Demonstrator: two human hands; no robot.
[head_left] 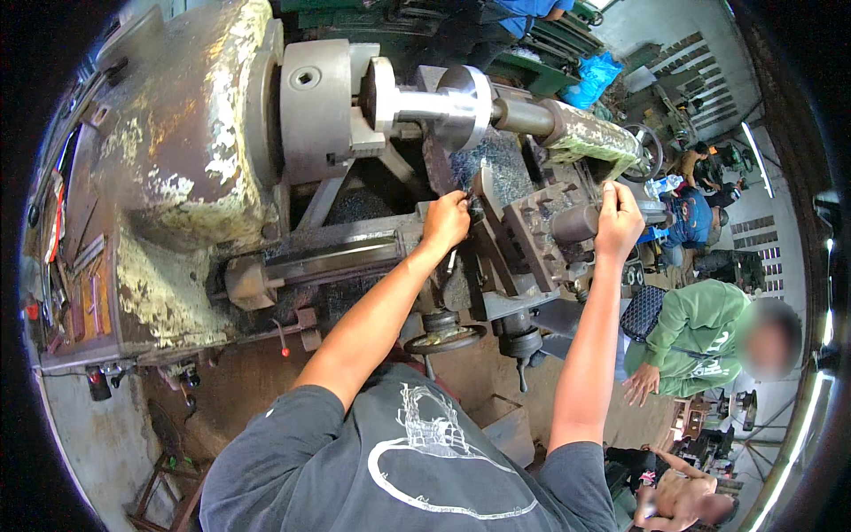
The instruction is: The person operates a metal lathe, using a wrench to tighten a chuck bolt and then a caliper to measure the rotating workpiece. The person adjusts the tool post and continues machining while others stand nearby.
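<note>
In front of me is a large metal lathe. Its grey chuck [316,111] grips a shiny turned workpiece [424,105] with a wide disc at each end. The tailstock [589,135] bears on the workpiece's right end. My left hand [446,220] is closed at the left side of the carriage, below the workpiece; what its fingers hold is hidden. My right hand [618,222] is closed with the fingertips pinched upward, beside the round cylinder of the tool post [534,239]. Whatever it grips, I cannot make out.
A handwheel [445,337] and a crank handle [521,355] stick out toward me below the carriage. A red-knobbed lever [284,341] hangs at the left. Metal chips lie under the workpiece. A person in a green top [696,337] stands close on the right; others are farther off.
</note>
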